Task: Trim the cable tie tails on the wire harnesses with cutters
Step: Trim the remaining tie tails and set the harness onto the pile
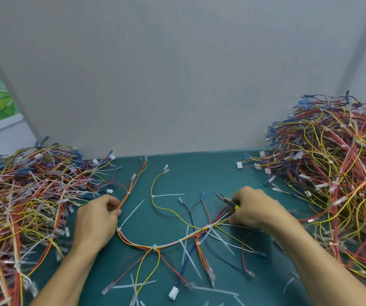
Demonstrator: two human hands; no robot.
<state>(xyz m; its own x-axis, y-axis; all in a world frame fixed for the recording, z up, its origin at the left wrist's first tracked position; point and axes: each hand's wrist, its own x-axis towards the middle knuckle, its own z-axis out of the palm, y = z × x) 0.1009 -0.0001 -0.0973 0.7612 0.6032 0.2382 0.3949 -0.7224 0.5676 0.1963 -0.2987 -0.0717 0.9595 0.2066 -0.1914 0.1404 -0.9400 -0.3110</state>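
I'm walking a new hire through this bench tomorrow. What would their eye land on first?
Two tangled heaps of coloured wire harnesses stand out: the right heap is tall, the left heap flatter. Between them, on the green mat, one harness lies in a curve with long white cable tie tails sticking out. The left hand grips its wires and the right hand holds the cutters.

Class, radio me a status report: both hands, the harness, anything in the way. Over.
Left hand pinches harness wires. Right hand holds cutters, clear of ties. Tie tails untrimmed. Left pile and right pile crowd the mat.
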